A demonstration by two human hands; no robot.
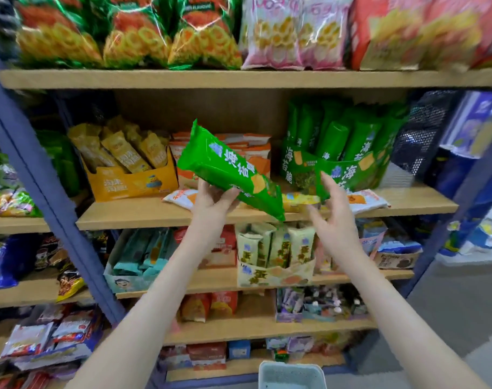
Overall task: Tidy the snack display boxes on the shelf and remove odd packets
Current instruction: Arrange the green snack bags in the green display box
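My left hand (211, 202) grips a long green packet (228, 171), tilted in the air in front of the middle shelf (143, 213). My right hand (333, 217) hovers beside the packet's lower end, fingers spread and holding nothing, just below the green display box (337, 172) full of upright green packets. An orange-white display box (250, 153) stands behind the held packet, and a yellow display box (132, 182) stands to its left. Loose packets lie on the shelf's front: a white-orange one (180, 198), a yellow one (299, 202) and another white-orange one (368, 202).
Large snack bags (132, 32) fill the top shelf. Lower shelves hold a teal box (135, 265), a pale green box (275, 261) and more packets. A grey-green basket (291, 376) sits at the bottom edge. A blue upright (42, 175) frames the left; a black mesh rack (424, 133) stands right.
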